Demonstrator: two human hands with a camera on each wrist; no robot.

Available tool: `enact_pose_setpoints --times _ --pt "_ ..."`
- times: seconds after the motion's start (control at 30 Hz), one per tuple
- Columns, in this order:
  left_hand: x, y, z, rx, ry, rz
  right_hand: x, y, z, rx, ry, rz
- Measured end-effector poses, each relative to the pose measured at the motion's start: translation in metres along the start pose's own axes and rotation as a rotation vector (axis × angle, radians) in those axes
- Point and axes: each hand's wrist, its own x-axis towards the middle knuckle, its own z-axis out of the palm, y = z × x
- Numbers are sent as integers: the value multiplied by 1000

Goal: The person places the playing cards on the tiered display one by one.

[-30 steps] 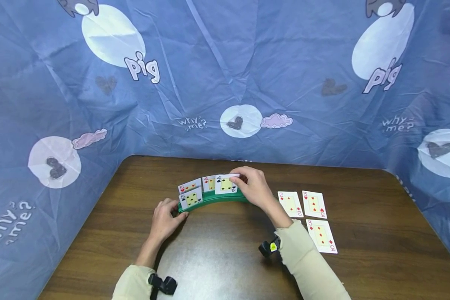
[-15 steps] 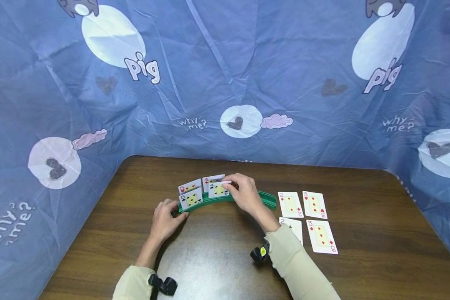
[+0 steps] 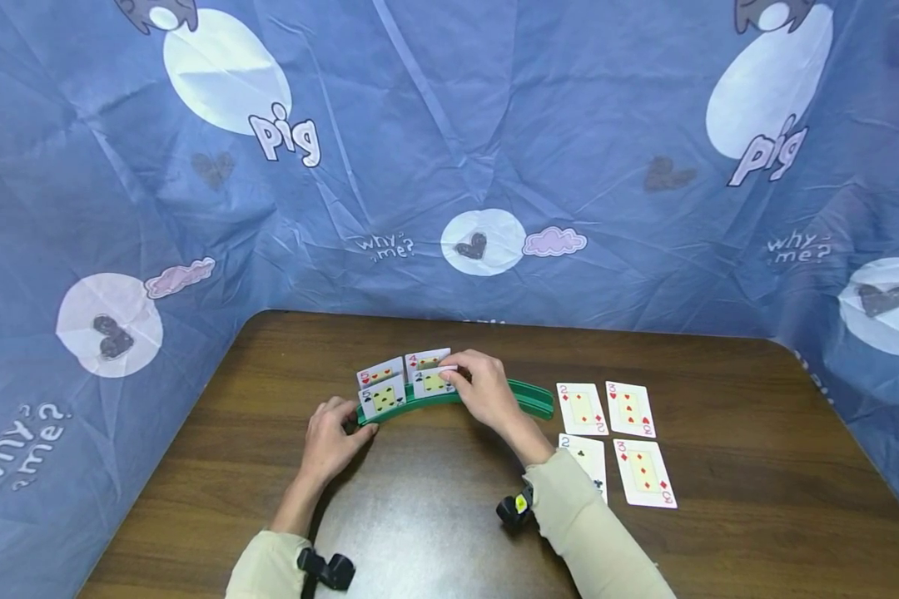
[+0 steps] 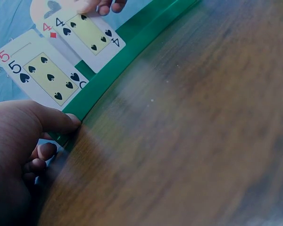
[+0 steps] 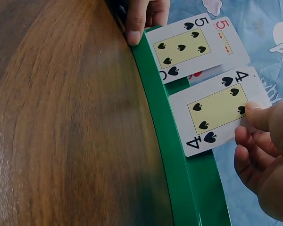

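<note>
A curved green card holder (image 3: 533,399) stands on the table, its left end gripped between the thumb and fingers of my left hand (image 3: 333,439). My right hand (image 3: 487,391) pinches the four of spades (image 5: 217,110) by its upper edge, thumb on the face, with the card's lower edge at the holder's front slot. Behind it stands the four of diamonds (image 3: 422,358), partly covered. At the left end, the five of spades (image 4: 47,73) stands in front of the five of hearts (image 3: 379,371).
Right of the holder lie the two of diamonds (image 3: 580,408), three of hearts (image 3: 630,408) and three of diamonds (image 3: 645,473), face up. A two of clubs (image 3: 586,457) is partly under my right sleeve. Blue printed cloth (image 3: 389,183) rises behind the wooden table (image 3: 757,433).
My right hand has moved left and down with the four of spades, bringing it in front of the four of diamonds. The left hand has stayed on the holder's end.
</note>
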Motion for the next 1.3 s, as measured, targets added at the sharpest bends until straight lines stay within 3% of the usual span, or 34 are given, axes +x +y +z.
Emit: enact_pose_setpoints --times 0.57,1.03,1.3 --pt "0 -1 0 -2 1 4 -2 2 7 -48 -85 6" --pt "0 -1 0 11 7 14 -1 -2 -6 -63 -41 1" --pt "0 0 0 16 -1 4 1 -8 -32 -38 12 -26"
